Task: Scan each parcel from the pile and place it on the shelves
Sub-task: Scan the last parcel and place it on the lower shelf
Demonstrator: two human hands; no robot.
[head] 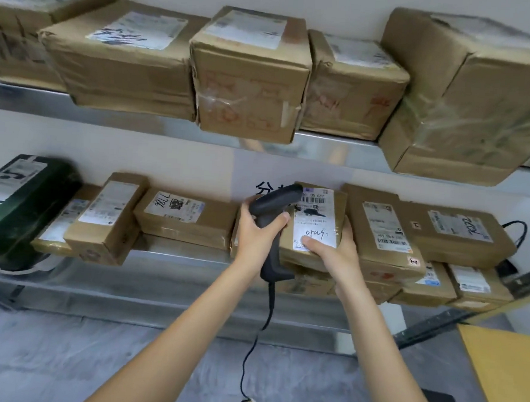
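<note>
Your left hand (pixel 257 231) grips the scanner (pixel 273 226) by its handle, its head pointing toward 1 o'clock at the label. At 3 o'clock of it, your right hand (pixel 332 252) holds the parcel (pixel 315 223), thumb on the label, over the boxes on the lower shelf (pixel 165 256).

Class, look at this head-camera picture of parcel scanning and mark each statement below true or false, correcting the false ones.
1. The left hand grips the scanner. True.
2. The right hand is empty. False: it holds a brown parcel, thumb on its white label.
3. The scanner is cordless. False: a black cable hangs from its handle.
4. A dark green parcel sits at the lower shelf's left end. True.
5. The upper shelf holds nothing. False: cardboard boxes line it.
</note>
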